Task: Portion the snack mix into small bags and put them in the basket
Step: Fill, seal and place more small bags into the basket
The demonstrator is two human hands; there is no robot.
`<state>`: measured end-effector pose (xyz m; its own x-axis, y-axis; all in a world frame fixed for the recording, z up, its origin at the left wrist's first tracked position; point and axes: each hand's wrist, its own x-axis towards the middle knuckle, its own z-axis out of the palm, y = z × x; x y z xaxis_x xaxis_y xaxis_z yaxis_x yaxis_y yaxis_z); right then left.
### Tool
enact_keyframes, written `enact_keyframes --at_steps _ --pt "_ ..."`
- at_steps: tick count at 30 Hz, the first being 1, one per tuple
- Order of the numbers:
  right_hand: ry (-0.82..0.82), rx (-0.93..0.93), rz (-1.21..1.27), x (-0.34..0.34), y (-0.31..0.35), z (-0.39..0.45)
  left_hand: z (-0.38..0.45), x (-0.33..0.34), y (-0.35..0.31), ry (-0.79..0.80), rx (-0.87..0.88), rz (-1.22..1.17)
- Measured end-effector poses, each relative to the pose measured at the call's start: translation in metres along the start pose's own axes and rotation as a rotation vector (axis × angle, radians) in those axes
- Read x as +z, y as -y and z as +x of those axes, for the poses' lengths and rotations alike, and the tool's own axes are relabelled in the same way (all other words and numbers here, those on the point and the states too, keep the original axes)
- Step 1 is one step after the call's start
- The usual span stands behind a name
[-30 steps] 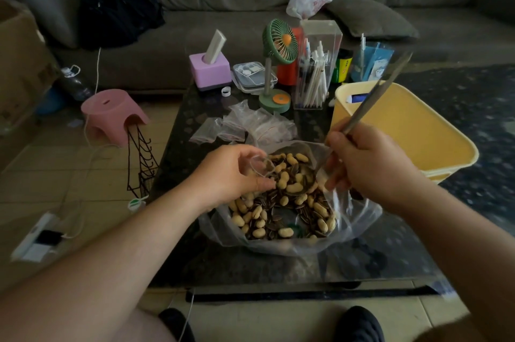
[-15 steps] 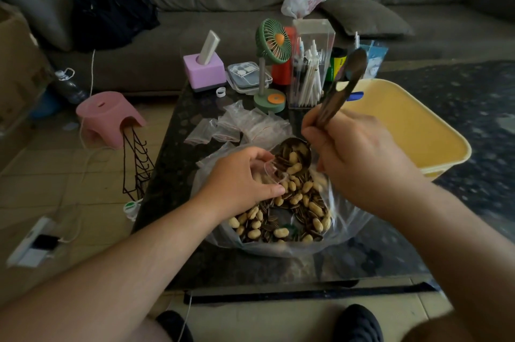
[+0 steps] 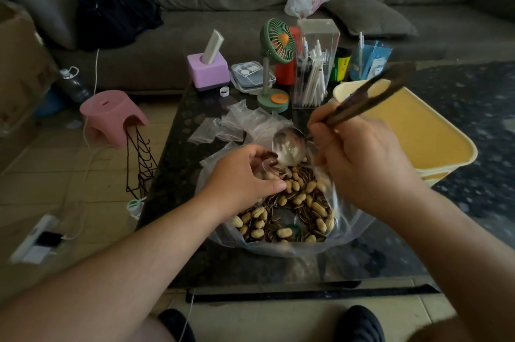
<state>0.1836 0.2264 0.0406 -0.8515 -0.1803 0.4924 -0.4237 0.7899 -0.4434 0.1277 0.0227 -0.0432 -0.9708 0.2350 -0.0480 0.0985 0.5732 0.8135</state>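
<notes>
A big clear plastic bag (image 3: 348, 233) of snack mix (image 3: 295, 207), peanuts and striped sunflower seeds, lies open on the dark table. My left hand (image 3: 239, 182) holds a small clear bag (image 3: 267, 171) open just above the mix. My right hand (image 3: 362, 163) grips the dark handle of a metal spoon (image 3: 289, 146), whose bowl is tipped over the small bag's mouth; some seeds sit at the opening. A pile of small bags (image 3: 239, 124) lies behind. The yellow basket (image 3: 434, 146) stands to the right.
Behind the bags stand a green desk fan (image 3: 276, 62), a clear pen holder (image 3: 315, 68), a purple box (image 3: 207, 69) and a flat container (image 3: 250, 76). A pink stool (image 3: 111, 115) and black wire rack (image 3: 139, 163) stand on the floor at left. A sofa runs along the back.
My right hand scooped mix with the spoon, lifted it and has tipped it over the small bag in my left hand. The spoon's bowl now looks nearly emptied.
</notes>
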Motion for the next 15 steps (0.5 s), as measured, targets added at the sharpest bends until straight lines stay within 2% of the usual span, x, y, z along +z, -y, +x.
enact_keyframes --at_steps 3,8,11,15 --pt "0.034 0.201 0.012 -0.006 -0.008 0.002 -0.002 -0.002 -0.003 -0.021 0.017 0.053" --pt "0.254 0.267 -0.021 -0.009 -0.013 0.002 -0.007 -0.007 -0.006 -0.037 0.134 0.128" --pt "0.373 0.205 -0.099 -0.001 -0.020 -0.002 -0.010 -0.009 -0.008 -0.029 0.218 0.208" --pt "0.301 -0.002 -0.146 0.010 -0.029 -0.006 -0.007 -0.010 -0.001 -0.034 0.407 0.264"
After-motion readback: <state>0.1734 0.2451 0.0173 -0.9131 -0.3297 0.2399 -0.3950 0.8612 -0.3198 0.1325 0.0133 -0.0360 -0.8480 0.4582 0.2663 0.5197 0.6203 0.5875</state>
